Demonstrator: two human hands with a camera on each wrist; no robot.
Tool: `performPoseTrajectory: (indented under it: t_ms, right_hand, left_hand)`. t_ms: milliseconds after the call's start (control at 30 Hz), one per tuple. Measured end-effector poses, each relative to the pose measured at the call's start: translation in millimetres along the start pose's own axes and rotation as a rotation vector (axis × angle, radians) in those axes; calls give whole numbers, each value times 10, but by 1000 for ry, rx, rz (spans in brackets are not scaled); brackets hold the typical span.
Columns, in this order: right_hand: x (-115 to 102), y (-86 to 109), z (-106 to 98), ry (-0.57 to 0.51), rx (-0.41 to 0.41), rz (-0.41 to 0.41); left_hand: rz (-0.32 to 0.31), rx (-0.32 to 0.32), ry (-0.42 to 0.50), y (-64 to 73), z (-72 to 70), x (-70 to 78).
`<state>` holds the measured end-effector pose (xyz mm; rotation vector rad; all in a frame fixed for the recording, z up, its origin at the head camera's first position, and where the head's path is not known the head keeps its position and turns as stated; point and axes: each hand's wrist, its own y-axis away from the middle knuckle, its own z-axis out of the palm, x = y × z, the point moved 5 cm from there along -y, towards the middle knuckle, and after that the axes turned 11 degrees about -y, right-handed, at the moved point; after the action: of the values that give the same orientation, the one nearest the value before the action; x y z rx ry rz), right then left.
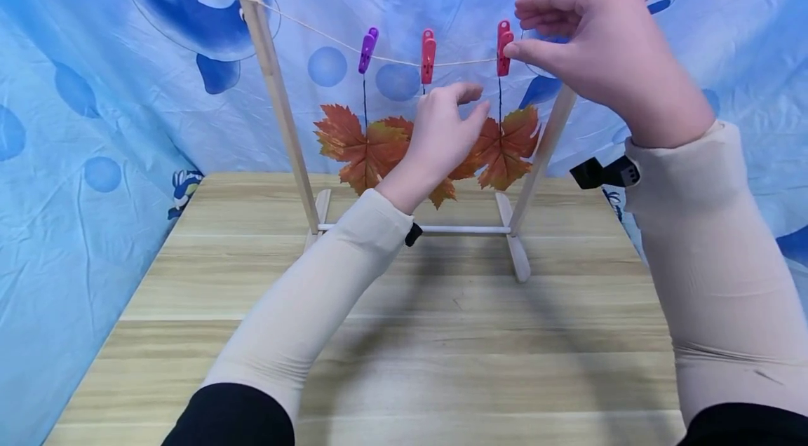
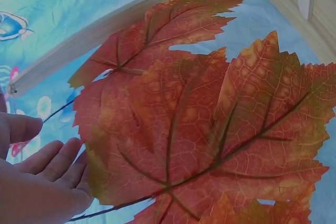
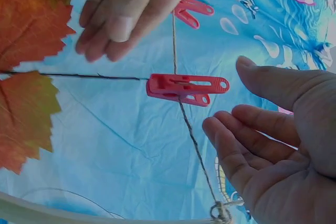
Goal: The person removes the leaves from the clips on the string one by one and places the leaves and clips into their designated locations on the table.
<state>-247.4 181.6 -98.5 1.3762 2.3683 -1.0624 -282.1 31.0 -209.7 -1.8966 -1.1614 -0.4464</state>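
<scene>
At the right of the head view, my right hand [image 1: 606, 46] stands around the handles of a red clothespin [image 1: 503, 50]. The right wrist view shows its thumb and fingers apart, with a gap to the handles of that clothespin [image 3: 184, 85]. The clothespin clips the dark stem of an orange maple leaf [image 1: 508, 148] to a string [image 1: 463, 64]. My left hand [image 1: 445, 127] hovers in front of the middle leaf, thumb and fingers parted, nothing between them. That middle leaf [image 1: 444, 193] is partly hidden by the hand; its red clothespin [image 1: 428, 57] grips the string above.
A purple clothespin [image 1: 368, 51] holds another maple leaf [image 1: 360, 144] on the left. The string runs between two wooden posts [image 1: 278, 95] joined low by a white rod [image 1: 463, 229]. The frame stands on a wooden table [image 1: 442, 348], before a blue patterned cloth [image 1: 63, 151].
</scene>
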Motion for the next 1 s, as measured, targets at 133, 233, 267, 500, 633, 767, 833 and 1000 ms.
performPoseTrajectory:
  t_ms: [133, 233, 267, 500, 633, 767, 833, 1000]
  right_hand:
    - [-31, -71, -3, 76, -41, -4]
    - [-45, -128, -9, 117, -76, 25]
    - [-49, -150, -12, 130, -89, 36]
    - [-46, -266, 24, 178, -231, 96]
    - [-38, -304, 62, 199, -283, 88]
    - [-15, -329, 72, 216, -295, 75]
    - [1, -334, 74, 215, -295, 75]
    - [19, -334, 71, 207, -273, 61]
  left_hand:
    - [-10, -37, 1, -62, 68, -4]
    - [17, -38, 4, -93, 102, 12]
    - [27, -35, 2, -101, 108, 18]
    - [61, -19, -59, -160, 134, 67]
    - [73, -15, -68, -187, 141, 83]
    - [78, 4, -50, -197, 132, 101]
    - [79, 12, -49, -199, 129, 111]
    - [91, 25, -62, -198, 127, 115]
